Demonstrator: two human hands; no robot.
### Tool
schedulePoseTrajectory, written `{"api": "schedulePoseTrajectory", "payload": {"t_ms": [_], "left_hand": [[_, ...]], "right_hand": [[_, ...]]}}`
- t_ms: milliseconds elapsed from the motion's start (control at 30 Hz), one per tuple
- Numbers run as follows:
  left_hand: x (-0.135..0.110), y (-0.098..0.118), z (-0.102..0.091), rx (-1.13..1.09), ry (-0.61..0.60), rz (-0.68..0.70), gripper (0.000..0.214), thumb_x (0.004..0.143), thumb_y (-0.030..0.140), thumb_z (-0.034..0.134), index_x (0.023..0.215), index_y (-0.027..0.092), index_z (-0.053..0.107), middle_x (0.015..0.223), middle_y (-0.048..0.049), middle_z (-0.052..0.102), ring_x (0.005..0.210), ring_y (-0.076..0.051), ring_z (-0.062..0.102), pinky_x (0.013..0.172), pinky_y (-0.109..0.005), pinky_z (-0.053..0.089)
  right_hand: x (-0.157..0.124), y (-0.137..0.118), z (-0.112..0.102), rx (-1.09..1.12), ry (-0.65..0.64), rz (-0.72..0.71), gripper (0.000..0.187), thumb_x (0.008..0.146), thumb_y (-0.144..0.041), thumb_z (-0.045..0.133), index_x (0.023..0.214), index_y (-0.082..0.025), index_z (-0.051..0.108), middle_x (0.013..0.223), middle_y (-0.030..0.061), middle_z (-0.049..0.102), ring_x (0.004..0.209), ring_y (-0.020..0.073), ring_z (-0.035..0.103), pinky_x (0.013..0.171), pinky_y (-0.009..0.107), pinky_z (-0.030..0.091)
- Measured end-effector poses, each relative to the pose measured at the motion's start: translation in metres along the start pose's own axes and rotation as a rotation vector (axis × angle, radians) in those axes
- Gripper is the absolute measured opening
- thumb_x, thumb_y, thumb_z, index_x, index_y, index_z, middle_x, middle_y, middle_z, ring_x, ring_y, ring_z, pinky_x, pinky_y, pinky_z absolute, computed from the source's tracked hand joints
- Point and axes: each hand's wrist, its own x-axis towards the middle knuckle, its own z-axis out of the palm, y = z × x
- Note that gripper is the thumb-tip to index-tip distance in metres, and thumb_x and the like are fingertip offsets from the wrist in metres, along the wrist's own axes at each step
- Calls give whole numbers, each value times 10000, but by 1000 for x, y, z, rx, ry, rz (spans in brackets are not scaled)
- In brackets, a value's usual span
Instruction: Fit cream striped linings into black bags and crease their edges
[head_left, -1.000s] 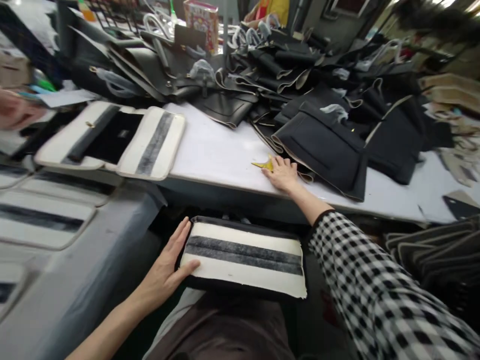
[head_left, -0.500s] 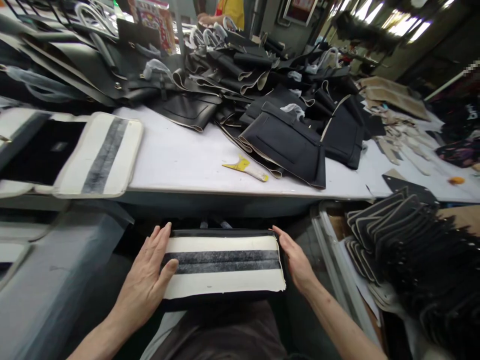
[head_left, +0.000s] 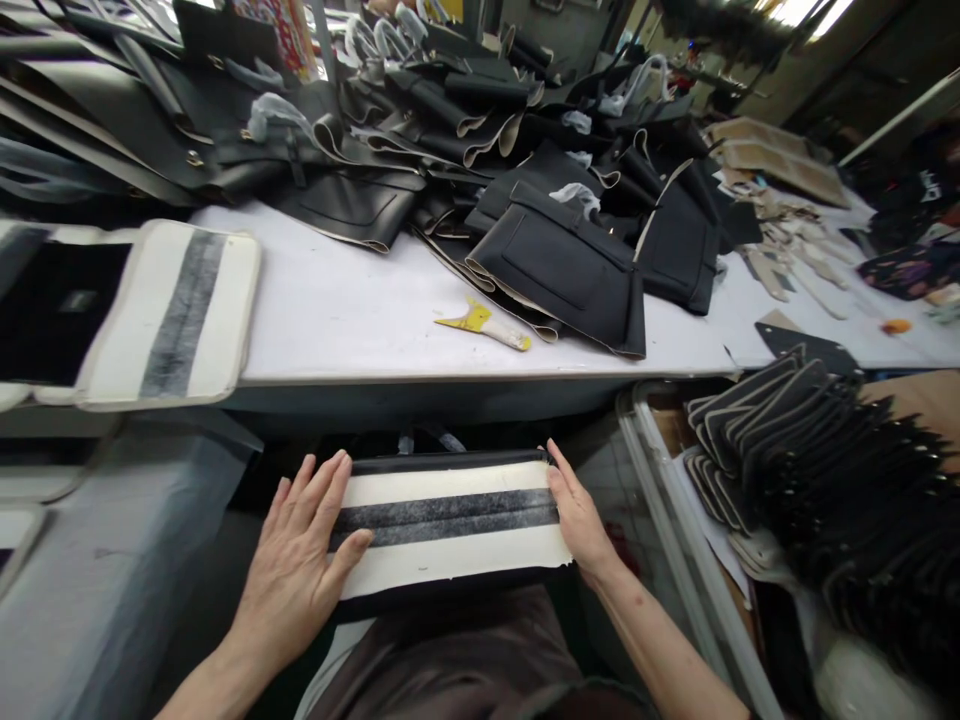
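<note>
In front of my lap is a black bag piece (head_left: 450,505) with a white panel face up and a scuffed dark grey stripe along its length. My left hand (head_left: 307,545) holds its left end, fingers long against the side and thumb lying over the white face. At the opposite end, my right hand (head_left: 576,515) grips the upper right corner, its thumb on the panel and its fingers partly hidden behind the edge. The bag's underside is out of sight. Behind its far edge, dark straps (head_left: 439,437) show in part.
A white-topped table (head_left: 337,320) runs across ahead, bearing black bags (head_left: 559,265) in a heap and a yellow-and-white tool (head_left: 484,322). White striped panels (head_left: 176,310) lie at left. Dark cut pieces (head_left: 817,480) are stacked at right beside a clear bin wall (head_left: 675,540).
My right hand has closed in on the panel's right corner, its thumb now over the edge. The right end of the bag piece has risen slightly, and the head view has shifted a little.
</note>
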Motion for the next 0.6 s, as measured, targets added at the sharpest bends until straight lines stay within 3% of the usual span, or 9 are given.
{"api": "schedulePoseTrajectory", "payload": {"t_ms": [133, 233, 333, 433, 600], "left_hand": [[-6, 3, -3, 24, -9, 8, 769, 953, 603, 280, 1562, 179, 77, 1586, -106, 283, 1479, -316, 173, 1196, -522, 109], [-7, 9, -5, 89, -16, 68, 877, 911, 664, 340, 1561, 142, 69, 1575, -120, 306, 1467, -313, 217, 1203, -485, 106], [-5, 12, -5, 160, 0, 122, 925, 883, 684, 401, 1559, 131, 95, 1572, -121, 312, 1447, -300, 274, 1204, -429, 122], [-2, 12, -4, 213, 14, 153, 935, 858, 686, 459, 1554, 144, 149, 1571, -106, 319, 1433, -292, 299, 1204, -389, 115], [6, 15, -1, 252, 45, 152, 921, 814, 668, 537, 1543, 203, 221, 1555, -85, 350, 1398, -312, 347, 1193, -396, 133]], "right_hand": [[-23, 9, 1, -245, 76, -127, 662, 968, -575, 389, 1530, -240, 282, 1581, 39, 277, 1454, 214, 251, 1209, 436, 158], [-31, 12, 1, -504, 100, -374, 640, 994, -514, 363, 1550, -243, 200, 1606, 28, 195, 1479, 224, 164, 1208, 475, 132], [-31, 7, 2, -707, 32, -584, 696, 971, -511, 435, 1556, -275, 140, 1607, 17, 182, 1480, 274, 149, 1196, 509, 128], [-28, 1, 3, -756, -23, -623, 793, 925, -538, 522, 1554, -302, 99, 1608, 8, 166, 1467, 318, 185, 1187, 520, 141], [-25, -1, 8, -735, -11, -612, 946, 809, -552, 688, 1541, -338, 129, 1602, -7, 169, 1453, 366, 206, 1194, 537, 118]]}}
